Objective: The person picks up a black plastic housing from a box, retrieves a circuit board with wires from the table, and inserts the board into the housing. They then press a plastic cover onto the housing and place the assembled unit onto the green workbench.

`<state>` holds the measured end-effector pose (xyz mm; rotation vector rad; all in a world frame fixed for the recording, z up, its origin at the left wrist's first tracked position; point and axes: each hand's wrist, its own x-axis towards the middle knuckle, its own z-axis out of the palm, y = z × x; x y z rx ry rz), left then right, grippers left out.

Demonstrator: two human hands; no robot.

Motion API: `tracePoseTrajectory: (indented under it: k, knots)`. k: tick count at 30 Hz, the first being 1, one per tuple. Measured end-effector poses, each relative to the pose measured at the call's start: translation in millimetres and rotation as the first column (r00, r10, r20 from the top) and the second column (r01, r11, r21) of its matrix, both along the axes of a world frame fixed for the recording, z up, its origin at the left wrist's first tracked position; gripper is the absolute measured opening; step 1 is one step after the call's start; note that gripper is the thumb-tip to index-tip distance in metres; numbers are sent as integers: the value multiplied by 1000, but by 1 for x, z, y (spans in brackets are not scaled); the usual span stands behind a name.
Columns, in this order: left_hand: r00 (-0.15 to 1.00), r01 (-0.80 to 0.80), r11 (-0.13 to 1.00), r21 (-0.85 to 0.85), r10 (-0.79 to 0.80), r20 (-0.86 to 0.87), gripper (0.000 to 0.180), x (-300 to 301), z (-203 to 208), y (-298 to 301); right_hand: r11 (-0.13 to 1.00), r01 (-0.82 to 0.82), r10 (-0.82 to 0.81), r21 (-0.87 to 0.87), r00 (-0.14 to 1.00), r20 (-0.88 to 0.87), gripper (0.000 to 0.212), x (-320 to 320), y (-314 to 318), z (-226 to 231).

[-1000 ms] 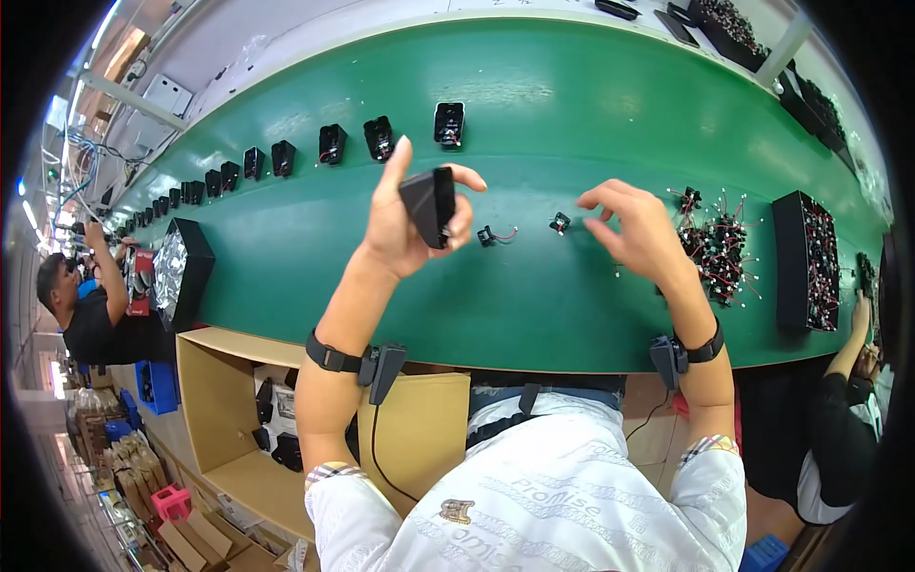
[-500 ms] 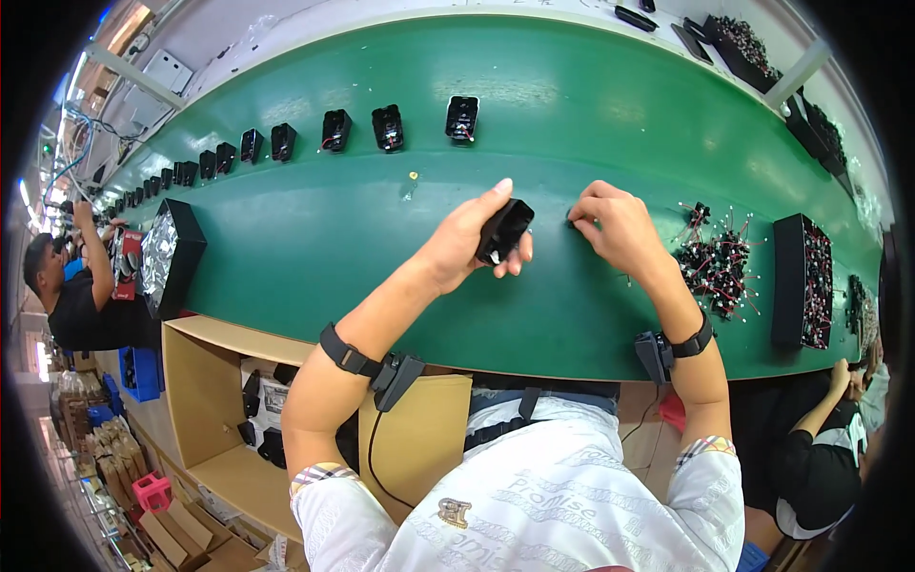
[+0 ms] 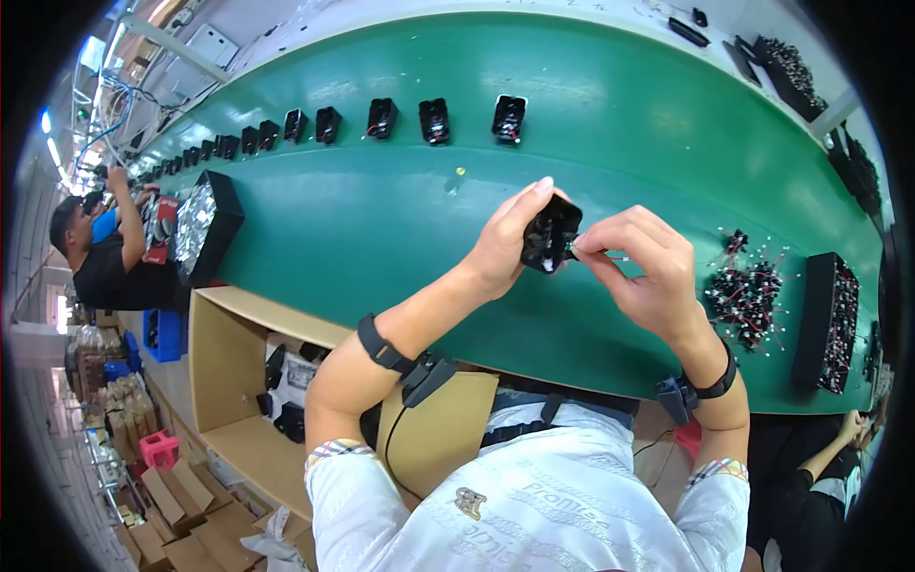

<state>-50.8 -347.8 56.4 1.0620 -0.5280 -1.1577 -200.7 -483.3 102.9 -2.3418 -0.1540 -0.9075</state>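
Observation:
My left hand (image 3: 505, 238) is wrapped round a black plastic housing (image 3: 551, 229), raised over the green table, its hollow side turned up toward me. At the housing's right edge, my right hand (image 3: 653, 267) pinches a small wired part (image 3: 572, 250) between thumb and fingertips. Most of that part is hidden by the fingers; a thin wire with a pale end shows beside them. Right of this hand lies a loose pile of small black parts (image 3: 748, 300) with red wires and white ends.
Several similar black housings (image 3: 434, 122) stand in a row across the green table (image 3: 362, 210). A black box (image 3: 815, 329) of wired parts is at right, a foil-filled box (image 3: 224, 229) at left. An open carton (image 3: 214, 372) stands below. People work at left (image 3: 114, 257) and right (image 3: 810, 496).
The housing has turned so its hollow side shows. My right hand has moved from the tabletop up to the housing's edge with the small wired part. The whole view has shifted slightly.

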Motion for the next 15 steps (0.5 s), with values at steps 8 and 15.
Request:
tracePoseTrajectory:
  k: [8, 15]
  knots:
    - [944, -233, 947, -222, 276, 184, 36, -6, -1, -1, 997, -16, 9, 69, 996, 93, 29, 13, 24, -21]
    - [929, -199, 954, -222, 256, 266, 35, -5, 6, 0, 999, -4, 11, -32, 973, 229, 33, 15, 25, -28]
